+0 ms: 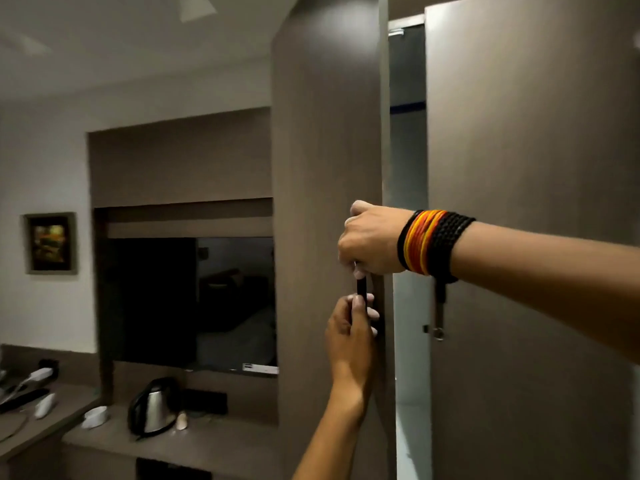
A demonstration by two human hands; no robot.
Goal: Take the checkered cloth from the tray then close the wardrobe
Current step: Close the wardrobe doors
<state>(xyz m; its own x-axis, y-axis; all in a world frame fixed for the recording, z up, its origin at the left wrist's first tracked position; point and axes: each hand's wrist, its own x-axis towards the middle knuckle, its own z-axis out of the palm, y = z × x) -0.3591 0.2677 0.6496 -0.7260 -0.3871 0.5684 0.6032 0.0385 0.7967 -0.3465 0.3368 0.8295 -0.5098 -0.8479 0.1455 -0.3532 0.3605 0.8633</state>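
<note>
The tall brown wardrobe fills the middle and right of the head view. Its left door [325,140] stands slightly ajar, with a narrow gap showing a pale interior. A thin black vertical handle [362,289] runs down that door's edge. My right hand [372,239], with orange and black bands on the wrist, is closed around the handle's upper part. My left hand [351,336] grips the same handle just below. The right door [530,202] carries its own handle with a ring. The checkered cloth and the tray are not in view.
A dark TV screen [194,303] sits in a recess left of the wardrobe. Below it a shelf [214,441] holds a steel kettle [154,408] and a white cup [95,415]. A counter at far left [52,414] carries several small items. A framed picture [50,242] hangs on the wall.
</note>
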